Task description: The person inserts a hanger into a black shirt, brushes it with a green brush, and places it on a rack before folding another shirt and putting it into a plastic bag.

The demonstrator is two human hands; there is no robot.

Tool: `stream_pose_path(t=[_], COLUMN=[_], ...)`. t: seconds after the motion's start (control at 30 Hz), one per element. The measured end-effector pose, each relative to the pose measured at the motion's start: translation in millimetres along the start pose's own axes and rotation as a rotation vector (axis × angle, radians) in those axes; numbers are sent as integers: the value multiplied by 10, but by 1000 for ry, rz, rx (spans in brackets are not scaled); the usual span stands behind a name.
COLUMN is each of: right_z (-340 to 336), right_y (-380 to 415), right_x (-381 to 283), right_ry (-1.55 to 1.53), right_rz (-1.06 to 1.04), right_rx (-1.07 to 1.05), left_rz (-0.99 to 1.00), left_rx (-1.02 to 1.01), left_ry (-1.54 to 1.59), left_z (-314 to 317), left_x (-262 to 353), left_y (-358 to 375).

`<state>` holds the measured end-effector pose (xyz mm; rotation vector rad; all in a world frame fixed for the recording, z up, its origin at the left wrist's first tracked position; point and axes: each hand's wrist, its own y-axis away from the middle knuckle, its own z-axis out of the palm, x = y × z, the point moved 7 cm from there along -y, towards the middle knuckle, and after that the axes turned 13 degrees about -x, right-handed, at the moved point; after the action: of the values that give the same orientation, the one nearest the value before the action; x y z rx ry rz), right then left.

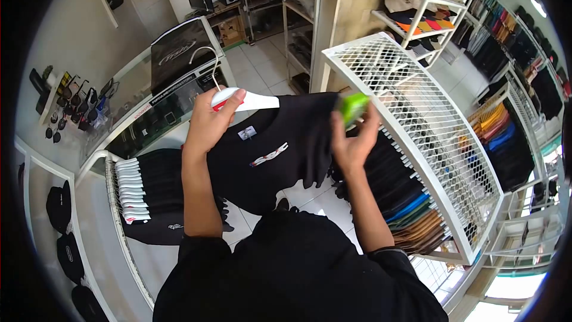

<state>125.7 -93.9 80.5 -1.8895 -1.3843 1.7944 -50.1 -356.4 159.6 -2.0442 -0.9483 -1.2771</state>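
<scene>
Up front, left hand with fingers wrapped round white plastic hanger carrying black T-shirt. Right hand fingers clasping small green object at shirt's far shoulder, beside white wire rack.

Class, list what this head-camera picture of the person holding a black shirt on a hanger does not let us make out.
- Green object in the right hand: blurred, partly covered by fingers, so unidentifiable.
- Label on the black shirt: too small to read.
- Hanger: middle hidden under the left hand.
- Shirt's lower part: hidden behind the person's arms and body.
</scene>
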Motion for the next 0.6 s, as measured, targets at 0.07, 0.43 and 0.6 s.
stream_pose_path(t=[0.07, 0.43, 0.6], right_z=[379, 951, 1397], right_y=[-1, -257, -216], right_x=[-554, -26, -198], right_ry=[159, 11, 256], right_rz=[-388, -83, -342], right_rx=[-199, 15, -171], left_rz=[29, 26, 6], left_rx=[-39, -12, -81], left_ry=[35, 140, 161], left_z=[-3, -555, -529], left_x=[-78, -599, -644], left_y=[-123, -656, -831])
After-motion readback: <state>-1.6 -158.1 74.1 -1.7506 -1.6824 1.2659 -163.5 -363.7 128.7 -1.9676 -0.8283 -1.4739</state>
